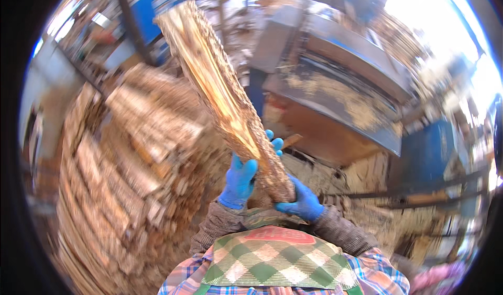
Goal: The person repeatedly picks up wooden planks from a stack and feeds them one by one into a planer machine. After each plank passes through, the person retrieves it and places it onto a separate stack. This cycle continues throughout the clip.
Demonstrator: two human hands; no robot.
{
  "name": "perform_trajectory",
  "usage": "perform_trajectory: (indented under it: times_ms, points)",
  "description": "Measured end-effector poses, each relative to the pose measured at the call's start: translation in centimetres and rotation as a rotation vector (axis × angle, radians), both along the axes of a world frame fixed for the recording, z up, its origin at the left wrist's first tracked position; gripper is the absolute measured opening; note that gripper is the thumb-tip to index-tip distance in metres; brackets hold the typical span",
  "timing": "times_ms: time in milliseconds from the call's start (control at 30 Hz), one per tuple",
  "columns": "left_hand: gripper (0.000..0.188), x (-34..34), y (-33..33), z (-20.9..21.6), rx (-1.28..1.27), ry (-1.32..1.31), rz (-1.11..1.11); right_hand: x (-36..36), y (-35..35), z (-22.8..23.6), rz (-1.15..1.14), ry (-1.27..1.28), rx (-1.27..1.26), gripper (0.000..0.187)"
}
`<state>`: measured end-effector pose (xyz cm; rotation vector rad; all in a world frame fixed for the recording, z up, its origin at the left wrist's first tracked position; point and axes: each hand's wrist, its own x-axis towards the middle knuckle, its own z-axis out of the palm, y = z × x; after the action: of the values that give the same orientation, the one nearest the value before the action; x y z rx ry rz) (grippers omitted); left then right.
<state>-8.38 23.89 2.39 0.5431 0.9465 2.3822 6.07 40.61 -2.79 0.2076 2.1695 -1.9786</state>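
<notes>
A long, rough wooden slab [225, 104] with bark along its edges is held up in front of me, tilted so its far end points up and left. My left hand [240, 182], in a blue glove, grips it from the left side, with fingertips showing beyond its right edge. At the slab's near end my right hand [304, 200], also blue-gloved, is closed around the bark side. Its fingers are partly hidden under the wood.
To the left rises a big stack of rough boards [105, 185]. A metal machine [335, 90] covered with sawdust stands ahead to the right, and a blue machine housing [427, 148] is farther right. Dark rails [419, 193] run near my right side. Motion blurs the surroundings.
</notes>
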Motion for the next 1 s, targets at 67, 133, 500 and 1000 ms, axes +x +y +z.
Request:
perform_trajectory:
  times_ms: [67, 133, 500, 1000]
  points:
    - [0.096, 0.3, 4.3, -1.9, 0.081, -0.015, -0.274, 1.1, 0.9, -0.7, -0.077, -0.069, -0.405, 0.090]
    - [0.089, 0.5, 8.4, -3.6, -0.025, -0.148, -0.531, 2.2, 2.4, -2.6, -0.169, -0.016, -0.716, 0.078]
    - [0.069, 4.9, 19.7, -7.4, -0.482, -0.472, -0.513, 11.2, 14.4, -6.8, -0.784, -0.186, -0.363, 0.047]
    - [0.056, -3.8, 21.3, -8.5, -0.742, -0.202, -0.577, -4.5, 20.9, -2.5, -0.646, 0.253, 0.052, 0.102]
